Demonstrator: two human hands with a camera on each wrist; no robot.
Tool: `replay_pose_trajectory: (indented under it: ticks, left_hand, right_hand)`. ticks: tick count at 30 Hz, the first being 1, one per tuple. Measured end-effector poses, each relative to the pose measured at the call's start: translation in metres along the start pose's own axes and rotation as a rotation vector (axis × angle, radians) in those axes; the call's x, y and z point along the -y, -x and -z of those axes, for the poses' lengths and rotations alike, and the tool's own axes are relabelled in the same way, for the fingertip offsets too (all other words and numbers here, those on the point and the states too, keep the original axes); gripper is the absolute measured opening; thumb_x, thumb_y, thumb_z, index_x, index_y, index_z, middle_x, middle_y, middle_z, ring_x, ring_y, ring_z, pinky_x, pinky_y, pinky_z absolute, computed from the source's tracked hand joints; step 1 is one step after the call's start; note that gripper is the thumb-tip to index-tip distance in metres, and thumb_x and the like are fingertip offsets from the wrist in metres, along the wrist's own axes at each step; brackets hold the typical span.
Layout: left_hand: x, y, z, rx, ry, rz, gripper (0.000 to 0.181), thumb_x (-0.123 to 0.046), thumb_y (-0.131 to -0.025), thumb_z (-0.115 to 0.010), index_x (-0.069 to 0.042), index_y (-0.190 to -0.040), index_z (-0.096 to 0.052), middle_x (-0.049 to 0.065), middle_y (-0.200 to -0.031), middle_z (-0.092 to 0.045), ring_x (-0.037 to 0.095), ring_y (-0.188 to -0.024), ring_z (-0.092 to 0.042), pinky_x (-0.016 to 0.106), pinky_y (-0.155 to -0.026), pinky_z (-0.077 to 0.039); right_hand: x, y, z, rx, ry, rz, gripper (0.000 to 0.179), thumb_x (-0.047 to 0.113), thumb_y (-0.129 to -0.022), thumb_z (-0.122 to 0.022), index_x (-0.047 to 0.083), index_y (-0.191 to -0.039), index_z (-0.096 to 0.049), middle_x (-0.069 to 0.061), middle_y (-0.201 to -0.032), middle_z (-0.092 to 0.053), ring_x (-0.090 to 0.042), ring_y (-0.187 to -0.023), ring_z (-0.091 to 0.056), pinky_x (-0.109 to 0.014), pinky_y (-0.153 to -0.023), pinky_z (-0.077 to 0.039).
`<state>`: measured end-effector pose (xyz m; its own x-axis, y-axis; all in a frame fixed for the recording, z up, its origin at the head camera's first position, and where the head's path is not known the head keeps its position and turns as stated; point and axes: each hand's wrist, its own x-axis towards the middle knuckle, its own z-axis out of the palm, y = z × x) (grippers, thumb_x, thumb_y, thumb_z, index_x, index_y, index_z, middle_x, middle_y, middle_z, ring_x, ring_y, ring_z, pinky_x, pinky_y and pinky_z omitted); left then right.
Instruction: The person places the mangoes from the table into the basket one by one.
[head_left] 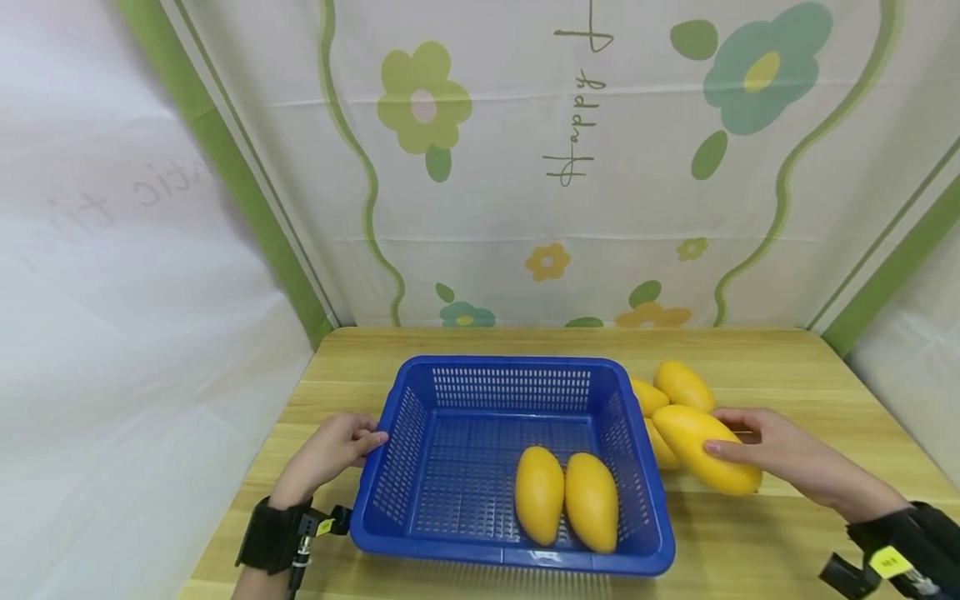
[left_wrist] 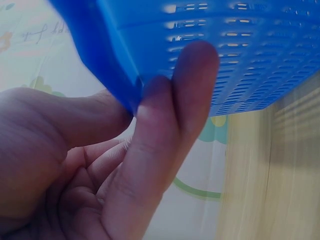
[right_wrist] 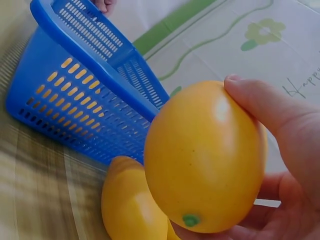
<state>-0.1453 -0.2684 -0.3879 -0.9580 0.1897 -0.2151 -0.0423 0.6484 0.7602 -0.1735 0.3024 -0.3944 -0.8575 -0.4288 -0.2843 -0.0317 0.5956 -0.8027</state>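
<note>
A blue plastic basket [head_left: 510,554] with slotted walls stands on the table, and two yellow mangoes [head_left: 539,496] lie side by side in its right front part. My left hand [head_left: 330,454] pinches the basket's left rim between thumb and fingers, as the left wrist view shows close up. Just right of the basket, my right hand [head_left: 772,454] grips a mango [head_left: 705,450] from its right side. That mango, with a green stem spot at its end, fills the middle of the right wrist view. Several more mangoes [head_left: 684,386] lie behind and beneath it, partly hidden.
The wooden table [head_left: 787,375] meets a pale curtain [head_left: 495,208] with flower prints at its back. White cloth [head_left: 112,292] hangs along the left side, edged by a green band. Each wrist wears a black strap [head_left: 273,533] with a small camera.
</note>
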Motion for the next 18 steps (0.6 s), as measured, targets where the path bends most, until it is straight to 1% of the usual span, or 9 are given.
replay_pose_trajectory:
  ticks: [3,7,13,18]
  left_hand:
    - [-0.001,-0.001,0.000,0.002,0.005,-0.001,0.022,-0.015,-0.103,-0.055,0.002,-0.103,-0.069,0.006,-0.085,-0.073,0.018,-0.079,-0.073,0.034,-0.072,-0.063]
    - [-0.002,-0.001,0.001,0.002,0.013,0.001,0.022,-0.014,-0.103,-0.055,0.003,-0.103,-0.069,0.007,-0.086,-0.074,0.019,-0.080,-0.074,0.034,-0.072,-0.063]
    - [-0.001,0.000,0.000,-0.001,0.011,0.004,0.022,-0.014,-0.103,-0.056,0.003,-0.102,-0.069,0.007,-0.085,-0.074,0.019,-0.080,-0.074,0.035,-0.072,-0.063]
    - [-0.001,0.001,0.000,-0.010,-0.007,0.003,0.021,-0.014,-0.102,-0.056,0.002,-0.100,-0.070,0.006,-0.083,-0.073,0.018,-0.079,-0.073,0.034,-0.072,-0.063]
  right_hand:
    - [0.004,-0.001,-0.002,-0.005,0.012,0.001,0.062,0.029,-0.103,-0.055,-0.016,-0.142,-0.038,-0.032,-0.141,-0.051,-0.042,-0.127,-0.053,-0.019,-0.082,-0.054]
    - [0.009,-0.002,-0.003,-0.005,0.026,0.008,0.061,0.030,-0.103,-0.056,-0.014,-0.142,-0.041,-0.029,-0.140,-0.053,-0.041,-0.127,-0.053,-0.019,-0.083,-0.054]
    - [0.016,-0.005,-0.007,0.006,0.017,0.040,0.058,0.029,-0.102,-0.057,-0.011,-0.141,-0.043,-0.023,-0.136,-0.057,-0.034,-0.122,-0.056,-0.020,-0.082,-0.055]
    - [0.022,-0.007,-0.010,0.023,-0.001,0.049,0.059,0.028,-0.102,-0.058,-0.012,-0.142,-0.042,-0.022,-0.135,-0.057,-0.031,-0.119,-0.057,-0.020,-0.083,-0.055]
